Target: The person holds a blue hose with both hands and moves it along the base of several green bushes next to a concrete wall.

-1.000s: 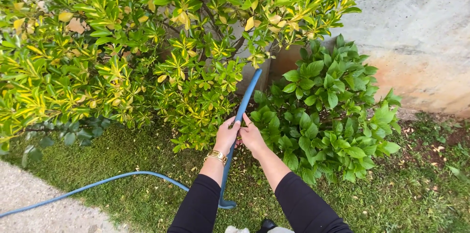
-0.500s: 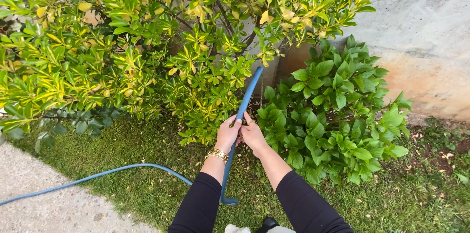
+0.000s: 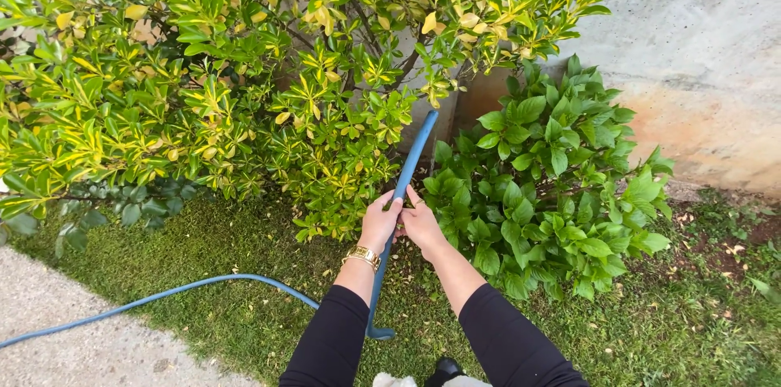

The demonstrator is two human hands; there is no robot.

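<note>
Gripping a blue hose [image 3: 411, 161] with both hands, head view. Left hand [image 3: 379, 223] wraps the hose from its left side, fingers curled shut around it; gold bracelet [image 3: 360, 257] on that wrist. Right hand [image 3: 421, 224] closes on the hose from the right, just beside and touching the left hand. The hose end points up and away from the hands, into the gap between the yellow-green shrub [image 3: 244, 86], ahead and left, and the dark green bush [image 3: 553, 184], ahead and right. Below the hands the hose drops to the grass [image 3: 228, 249], bends sharply near the feet, then trails off left toward the paving [image 3: 81, 346]. Wall [image 3: 700, 45] beyond the bush. No water visible at the tip.

Risk, judged: the tight bend near the feet could kink and choke flow; the trailing loop could catch a foot; the tip could snag shrub branches.
</note>
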